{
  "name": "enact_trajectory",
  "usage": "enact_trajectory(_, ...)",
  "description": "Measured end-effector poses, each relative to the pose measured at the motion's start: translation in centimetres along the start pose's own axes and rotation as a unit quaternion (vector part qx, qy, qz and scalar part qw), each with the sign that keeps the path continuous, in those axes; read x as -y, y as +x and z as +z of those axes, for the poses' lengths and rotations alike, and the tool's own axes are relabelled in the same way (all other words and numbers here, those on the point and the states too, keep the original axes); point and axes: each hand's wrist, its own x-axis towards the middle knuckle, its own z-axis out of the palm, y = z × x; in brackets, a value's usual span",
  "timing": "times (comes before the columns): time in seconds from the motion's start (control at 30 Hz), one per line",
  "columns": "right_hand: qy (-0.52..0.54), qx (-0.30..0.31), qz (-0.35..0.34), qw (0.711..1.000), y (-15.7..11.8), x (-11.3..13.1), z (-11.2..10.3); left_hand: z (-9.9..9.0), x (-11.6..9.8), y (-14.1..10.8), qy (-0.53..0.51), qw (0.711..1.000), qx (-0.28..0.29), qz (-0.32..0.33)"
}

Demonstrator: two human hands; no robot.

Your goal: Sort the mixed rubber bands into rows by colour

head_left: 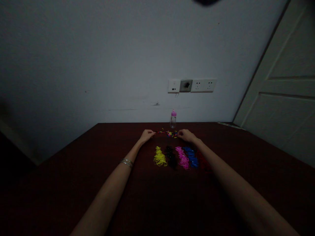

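Note:
Small mixed-colour pieces (169, 133) lie in a loose group near the table's far edge, between my two hands. My left hand (147, 134) is at the left end of this group, its fingers pinched together on something too small to make out. At the right end my right hand (185, 135) has its fingertips closed by the pieces; what they hold is hidden. Nearer to me lie a yellow pile (159, 157), a black pile (171, 157), a pink pile (182, 158) and a blue pile (191, 157) of small bands. A dim red pile (204, 162) is partly behind my right forearm.
A clear bottle with a pink top (173, 119) stands behind the mixed pieces, near the wall. The dark red table (152, 203) meets the wall, which carries sockets (203, 85). A panelled door (283, 85) is on the right.

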Motion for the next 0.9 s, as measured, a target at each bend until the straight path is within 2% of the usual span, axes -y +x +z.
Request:
enact_trajectory(0.23,-0.013,-0.018,0.006,1.000,-0.8,0.5,0.0,0.0,-0.8,-0.5,0.010,1.000,-0.011,-0.007)
enact_trajectory(0.4,0.001,-0.026,-0.036,0.999,-0.9,1.2,-0.8,0.0,-0.8,-0.5,0.016,1.000,-0.012,-0.004)
enact_trajectory(0.53,0.030,0.024,-0.107,0.994,-1.5,2.9,-1.3,0.0,-0.6,-0.4,0.015,1.000,-0.009,0.003)
enact_trajectory(0.7,0.060,0.100,-0.158,0.980,-2.5,5.2,-0.4,0.0,-0.3,-0.2,0.027,1.000,-0.008,-0.004)
enact_trajectory(0.9,0.088,0.100,-0.177,0.975,-3.2,6.1,-0.4,0.0,-0.7,-0.4,0.022,1.000,-0.014,-0.011)
